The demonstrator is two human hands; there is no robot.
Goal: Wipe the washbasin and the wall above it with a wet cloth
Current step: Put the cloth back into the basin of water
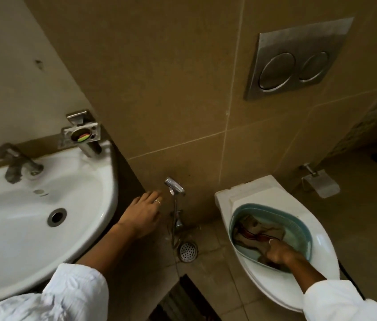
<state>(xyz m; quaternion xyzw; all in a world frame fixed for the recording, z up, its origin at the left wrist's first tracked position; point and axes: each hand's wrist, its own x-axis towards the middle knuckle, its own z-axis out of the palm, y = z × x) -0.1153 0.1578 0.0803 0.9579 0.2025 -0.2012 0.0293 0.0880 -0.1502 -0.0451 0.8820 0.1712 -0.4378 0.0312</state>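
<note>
The white washbasin (83, 181) fills the lower left, with a steel tap (17, 165) at its back and the pale wall (14, 89) above it. A brownish cloth (255, 230) with red marks lies soaking in a teal tub (303, 228) of water that rests on the closed toilet lid (321, 249). My right hand (280, 252) is down in the tub, fingers closed on the cloth's near edge. My left hand (142, 215) hangs open beside the basin's right rim, fingers spread toward the tan wall, holding nothing.
A chrome hand sprayer (174, 186) and its hose hang on the tan tiled wall right of my left hand. A round floor drain (188, 251) lies below it. A steel flush plate (296, 59), a paper holder (320, 183) and a soap holder (82, 135) are mounted on the walls.
</note>
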